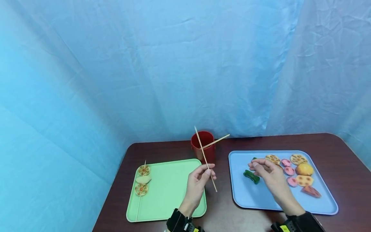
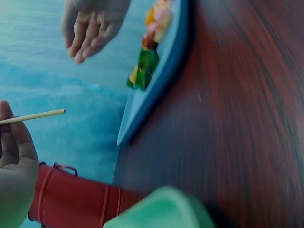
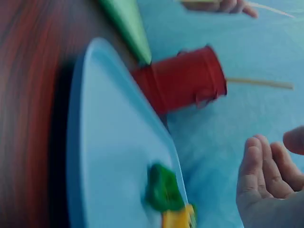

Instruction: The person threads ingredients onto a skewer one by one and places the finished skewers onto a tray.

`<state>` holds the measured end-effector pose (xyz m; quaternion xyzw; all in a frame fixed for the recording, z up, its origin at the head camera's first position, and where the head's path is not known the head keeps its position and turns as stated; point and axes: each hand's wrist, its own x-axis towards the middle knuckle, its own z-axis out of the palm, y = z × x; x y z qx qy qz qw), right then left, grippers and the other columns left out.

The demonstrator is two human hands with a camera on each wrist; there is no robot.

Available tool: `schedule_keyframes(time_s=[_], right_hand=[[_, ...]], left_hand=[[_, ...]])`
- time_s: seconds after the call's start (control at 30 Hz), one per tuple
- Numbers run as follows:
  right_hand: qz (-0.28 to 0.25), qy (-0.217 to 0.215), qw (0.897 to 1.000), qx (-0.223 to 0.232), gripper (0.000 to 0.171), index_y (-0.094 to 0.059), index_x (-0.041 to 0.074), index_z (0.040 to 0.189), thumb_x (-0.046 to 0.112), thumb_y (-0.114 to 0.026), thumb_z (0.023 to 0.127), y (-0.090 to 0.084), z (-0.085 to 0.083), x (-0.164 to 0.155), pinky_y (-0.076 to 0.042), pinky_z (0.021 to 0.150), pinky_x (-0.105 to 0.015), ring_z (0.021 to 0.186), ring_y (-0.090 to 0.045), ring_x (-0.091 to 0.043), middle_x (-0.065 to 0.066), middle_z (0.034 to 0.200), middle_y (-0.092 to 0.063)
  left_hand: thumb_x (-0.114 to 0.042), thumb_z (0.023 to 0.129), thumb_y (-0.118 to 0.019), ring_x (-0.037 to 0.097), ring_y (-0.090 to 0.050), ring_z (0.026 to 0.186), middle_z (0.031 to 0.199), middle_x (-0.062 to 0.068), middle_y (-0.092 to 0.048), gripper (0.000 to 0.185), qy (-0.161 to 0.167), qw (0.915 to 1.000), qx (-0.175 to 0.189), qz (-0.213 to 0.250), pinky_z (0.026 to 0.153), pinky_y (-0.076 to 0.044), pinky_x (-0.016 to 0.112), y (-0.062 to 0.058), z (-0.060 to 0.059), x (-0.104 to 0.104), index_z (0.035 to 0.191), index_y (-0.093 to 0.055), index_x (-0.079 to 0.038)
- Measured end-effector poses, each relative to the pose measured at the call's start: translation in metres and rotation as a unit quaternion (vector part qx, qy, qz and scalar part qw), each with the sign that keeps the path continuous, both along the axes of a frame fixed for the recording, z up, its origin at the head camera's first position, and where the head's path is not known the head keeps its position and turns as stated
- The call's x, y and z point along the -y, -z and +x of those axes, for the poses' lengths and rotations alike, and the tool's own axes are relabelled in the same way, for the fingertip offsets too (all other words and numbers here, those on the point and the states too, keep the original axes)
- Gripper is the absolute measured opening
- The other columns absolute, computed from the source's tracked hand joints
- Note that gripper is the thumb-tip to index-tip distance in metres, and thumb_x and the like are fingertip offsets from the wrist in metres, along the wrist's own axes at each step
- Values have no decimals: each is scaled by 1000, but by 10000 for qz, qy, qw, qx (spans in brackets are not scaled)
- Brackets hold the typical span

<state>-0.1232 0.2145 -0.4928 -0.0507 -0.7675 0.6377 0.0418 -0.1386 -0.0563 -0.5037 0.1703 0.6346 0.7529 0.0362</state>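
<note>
My left hand point(image 1: 197, 185) pinches a thin wooden skewer point(image 1: 204, 157) between thumb and fingers, over the right side of the green tray point(image 1: 168, 193). The skewer slants up past the red bucket point(image 1: 211, 155) and carries nothing. Above the blue tray point(image 1: 246, 196), my right hand point(image 1: 271, 178) hovers with fingers loosely bent. In the right wrist view its thumb stands apart from the fingers point(image 3: 261, 166), with nothing between them. Nearest to it lies a green pepper piece point(image 1: 251, 177); another green piece point(image 1: 254, 158) is partly hidden behind the fingers.
A second skewer point(image 1: 221, 139) leans out of the bucket. On the green tray's left lies a loaded skewer point(image 1: 138, 207) with lotus root slices point(image 1: 141, 189) and a pale piece point(image 1: 143, 179). The blue tray also bears pink slices point(image 1: 289, 171), a yellow potato-like piece point(image 1: 304, 169) and a reddish wedge point(image 1: 311, 191).
</note>
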Motion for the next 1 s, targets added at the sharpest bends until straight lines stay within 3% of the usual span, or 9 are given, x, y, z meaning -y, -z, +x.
schedule_keyframes(time_s=[0.07,0.17,0.27,0.37,0.43,0.6,0.77,1.0], right_hand=[[950,-21,9953,-194,45,-68,-1,128,37,-60,106,1,-1,-6,-57,79,-23,96,-70,-4,-13,115,-74],[2163,-87,9746,-572,35,-75,4,122,32,-64,104,4,-2,-12,-53,68,-23,93,-71,-12,-12,113,-76],[3046,-66,9478,-941,25,-78,5,115,23,-71,100,7,-4,-15,-51,63,-30,90,-72,-25,-14,108,-77],[3608,-139,9269,-1024,20,-79,3,110,17,-76,95,12,-7,-16,-50,63,-35,85,-71,-26,-15,103,-76],[3814,-242,9188,-986,18,-79,3,106,14,-77,93,15,-9,-16,-49,63,-38,80,-68,-22,-13,99,-75],[3960,-418,9128,-909,14,-77,3,102,13,-78,92,23,-12,-16,-47,58,-35,69,-60,-12,-6,90,-73],[4185,-557,9037,-718,20,-76,1,103,15,-81,89,25,-13,-14,-49,58,-40,70,-63,-17,-8,89,-73],[4367,-674,8959,-467,25,-75,0,99,20,-84,86,28,-14,-11,-50,63,-46,75,-67,-27,-9,87,-71]], left_hand=[[-14,107,-58,11,-68,86,101,29,-66,29,-10,9988,-178,-445,87,-57,29,1,1,4,129,-68,1],[-14,105,-62,12,-69,83,96,17,-72,27,-31,9913,-516,-1210,75,-57,24,2,3,7,128,-72,-3],[-13,103,-65,12,-69,81,92,4,-74,25,-92,9782,-798,-1914,69,-55,23,2,8,9,126,-75,-8],[-10,101,-67,10,-68,79,90,-2,-73,25,-165,9680,-914,-2329,68,-55,23,2,9,11,124,-76,-10],[-6,100,-67,6,-67,80,90,-2,-73,24,-210,9627,-1017,-2497,71,-56,24,3,9,12,121,-77,-9],[-7,99,-69,2,-63,77,89,-2,-74,18,-309,9481,-1401,-2836,68,-54,22,4,7,16,113,-80,-8],[-13,100,-69,1,-57,74,88,-3,-73,16,-296,9402,-1512,-3038,67,-51,20,6,6,20,110,-81,-9],[-10,98,-71,0,-55,74,87,-3,-72,15,-295,9321,-1640,-3217,67,-48,18,9,7,22,109,-81,-8]])
